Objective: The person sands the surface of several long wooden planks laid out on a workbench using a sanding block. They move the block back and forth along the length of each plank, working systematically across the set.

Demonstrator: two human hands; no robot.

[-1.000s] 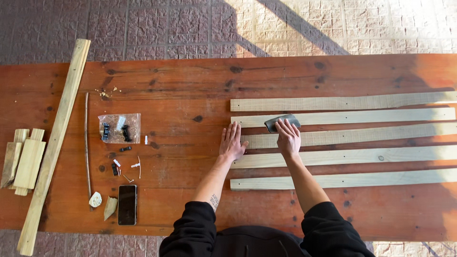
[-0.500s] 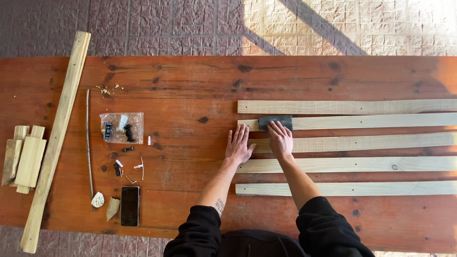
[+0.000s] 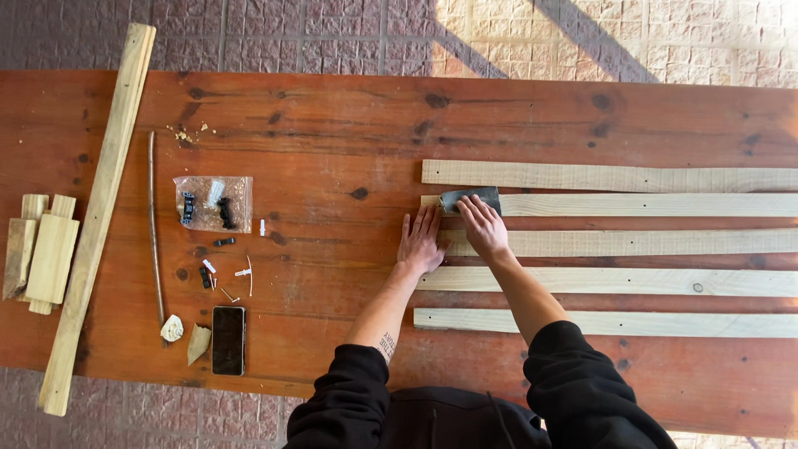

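Your right hand (image 3: pixel 482 226) is pressed down on a small grey sanding block (image 3: pixel 470 198), fingers curled over its near edge and gripping it; the block sits on the left end of the second slat (image 3: pixel 648 204), counting from the bench's far edge; your left hand (image 3: pixel 421 243) lies flat just beside it, fingers straight and spread a little, holding nothing, palm on the bare bench (image 3: pixel 332 125) at the left ends of the second and third slat (image 3: pixel 632 243); five pale slats lie parallel along the right half of the bench, running off its right edge: first slat (image 3: pixel 607 176) nearest the far edge, fourth slat (image 3: pixel 615 281) and fifth slat (image 3: pixel 607 323) toward the near edge, both crossed by your forearms; gaps between all of them, none touching; on the left half, a clear bag of small black parts (image 3: pixel 213 204) near the middle; loose black and white bits (image 3: pixel 220 266) just nearside of it; a dark phone (image 3: pixel 228 340) near the near edge; a thin stick (image 3: pixel 154 224) lies beside the bag; a long plank (image 3: pixel 98 216) runs at a slant from far edge to past the near edge; short wood offcuts (image 3: pixel 41 254) stacked at the left edge.
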